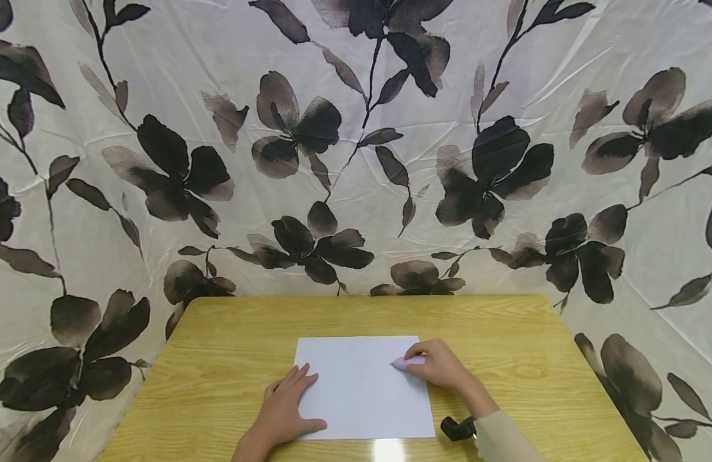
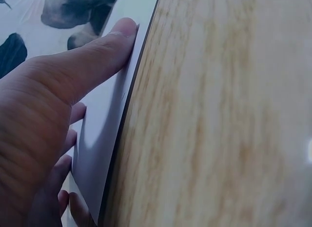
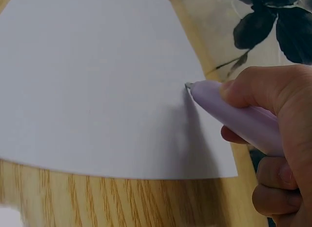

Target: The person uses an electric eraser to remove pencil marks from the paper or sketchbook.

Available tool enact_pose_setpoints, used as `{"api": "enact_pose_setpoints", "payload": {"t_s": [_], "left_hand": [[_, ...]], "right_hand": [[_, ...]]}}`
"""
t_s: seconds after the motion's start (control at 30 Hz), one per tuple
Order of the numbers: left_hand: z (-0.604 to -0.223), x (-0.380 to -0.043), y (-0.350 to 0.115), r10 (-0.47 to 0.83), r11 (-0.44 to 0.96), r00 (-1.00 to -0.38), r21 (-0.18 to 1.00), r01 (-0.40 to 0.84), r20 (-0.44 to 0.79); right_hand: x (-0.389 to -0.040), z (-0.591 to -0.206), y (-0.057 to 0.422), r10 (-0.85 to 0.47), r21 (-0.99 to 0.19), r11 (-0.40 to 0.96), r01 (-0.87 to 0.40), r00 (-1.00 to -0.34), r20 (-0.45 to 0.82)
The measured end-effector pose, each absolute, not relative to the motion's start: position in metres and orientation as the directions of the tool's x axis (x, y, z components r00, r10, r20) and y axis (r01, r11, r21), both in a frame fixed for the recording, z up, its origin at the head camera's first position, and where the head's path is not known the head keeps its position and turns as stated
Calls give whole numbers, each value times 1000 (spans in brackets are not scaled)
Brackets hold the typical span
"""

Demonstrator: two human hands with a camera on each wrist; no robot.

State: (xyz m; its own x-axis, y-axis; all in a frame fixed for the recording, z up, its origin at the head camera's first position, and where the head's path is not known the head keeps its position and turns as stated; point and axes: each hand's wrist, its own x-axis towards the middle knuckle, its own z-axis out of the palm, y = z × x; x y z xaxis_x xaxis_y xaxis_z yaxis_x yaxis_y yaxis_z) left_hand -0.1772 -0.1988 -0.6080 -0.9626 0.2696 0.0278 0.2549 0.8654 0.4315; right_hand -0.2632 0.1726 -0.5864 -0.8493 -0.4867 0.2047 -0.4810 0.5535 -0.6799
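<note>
A white sheet of paper [image 1: 362, 391] lies on the wooden table. My left hand [image 1: 283, 404] rests on its left edge with the fingers spread; in the left wrist view the thumb [image 2: 100, 58] lies along the paper's near edge. At the right side of the sheet, my right hand [image 1: 439, 366] pinches a thick lilac pen-shaped tool [image 3: 234, 114] between thumb and fingers. Its small metal tip [image 3: 189, 85] points left, right at the paper near the sheet's right edge, and a shadow falls below it.
Yellow wood-grain table [image 1: 217, 359] surrounds the sheet. Behind and beside it hangs a white cloth [image 1: 356, 192] with dark flower prints. A black curved piece [image 1: 457, 428] sits by the right wrist, next to a beige sleeve [image 1: 503, 439].
</note>
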Motion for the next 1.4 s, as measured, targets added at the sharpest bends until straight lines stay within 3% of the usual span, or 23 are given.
{"api": "enact_pose_setpoints", "payload": {"t_s": [0.8, 1.4], "left_hand": [[-610, -175, -198, 259, 872, -966, 428, 237, 8], [-609, -177, -198, 258, 868, -966, 438, 232, 1]], "right_hand": [[-260, -587, 177, -453, -676, 585, -448, -872, 185], [-259, -590, 168, -468, -665, 554, -501, -848, 248]]}}
